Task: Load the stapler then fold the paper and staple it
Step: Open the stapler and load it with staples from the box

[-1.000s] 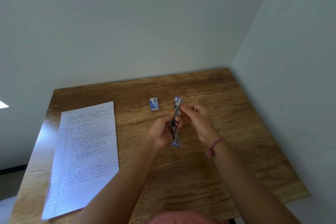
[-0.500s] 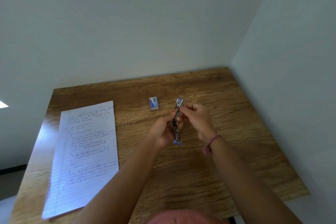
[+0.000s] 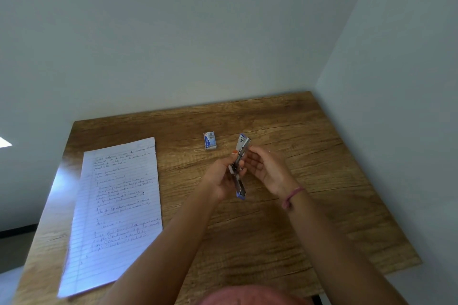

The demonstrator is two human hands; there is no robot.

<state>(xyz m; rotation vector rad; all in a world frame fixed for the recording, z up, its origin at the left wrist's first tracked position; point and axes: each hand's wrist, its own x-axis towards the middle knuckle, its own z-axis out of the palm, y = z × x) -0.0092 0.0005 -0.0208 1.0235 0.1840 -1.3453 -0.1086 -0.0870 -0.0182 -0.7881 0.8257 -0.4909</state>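
Stapler (image 3: 240, 165) — swung open, held above the wooden table (image 3: 309, 180). Left hand (image 3: 221, 178) gripped its middle; right hand (image 3: 262, 166) pinched its upper half. Staple box (image 3: 210, 140) lay at 11 o'clock — handwritten paper (image 3: 116, 208) at 9 o'clock.

One head-worn wide-angle view looks forward and down over the wooden table (image 3: 272, 230) toward the room's corner.

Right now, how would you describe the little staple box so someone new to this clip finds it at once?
Start at the wooden table set in the room's corner. Beyond the two hands working the stapler, toward the back wall, the staple box lies flat on bare wood. It is the only small blue-and-white carton, lying apart from the lined handwritten paper on the left.
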